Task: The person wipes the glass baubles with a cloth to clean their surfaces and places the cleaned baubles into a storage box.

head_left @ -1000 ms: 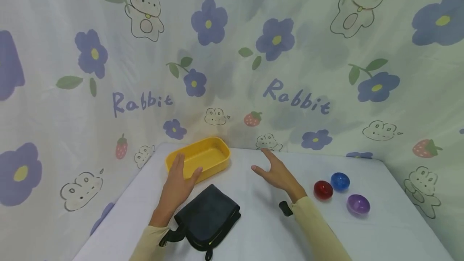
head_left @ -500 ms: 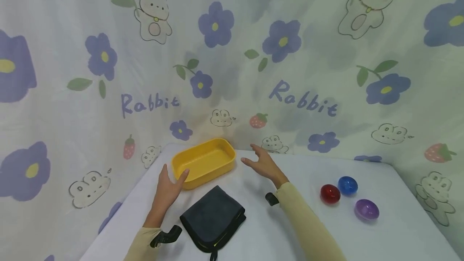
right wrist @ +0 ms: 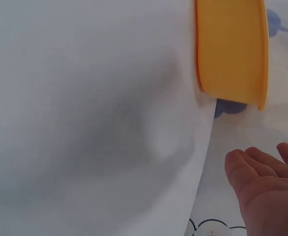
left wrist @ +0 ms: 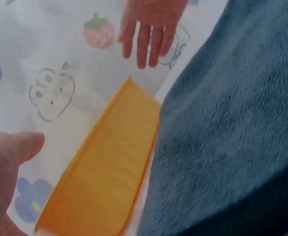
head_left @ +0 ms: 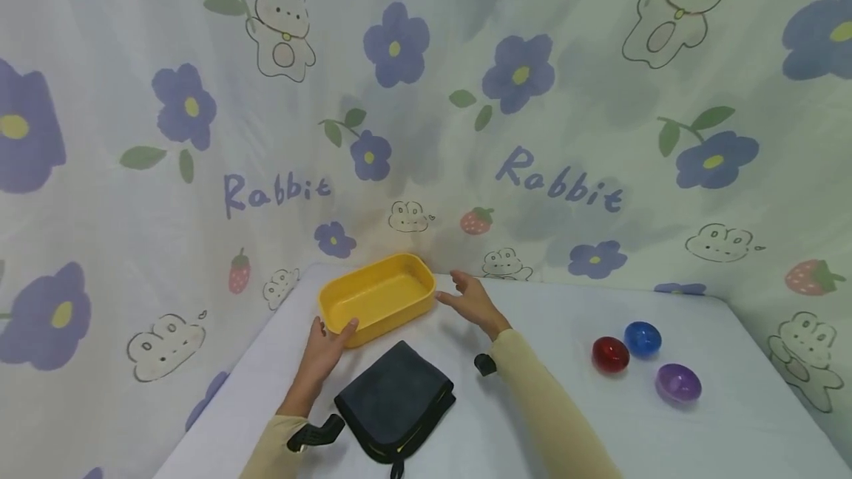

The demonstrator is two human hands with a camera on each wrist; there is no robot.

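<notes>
White bench [head_left: 665, 438]: your right hand [head_left: 475, 303] nearer yellow rectangular plastic tray [head_left: 394, 318], left hand [head_left: 324, 352] alongside; fingers apart, grip pending.

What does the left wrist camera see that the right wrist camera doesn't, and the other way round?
Only the left wrist view: the left hand, the folded dark cloth filling the right side, and a printed strawberry.

Only the right wrist view: a broad shadow across a wide stretch of white tabletop.

Both: the yellow tray, the right hand with a visible gap from the tray, and the patterned curtain behind.
</notes>
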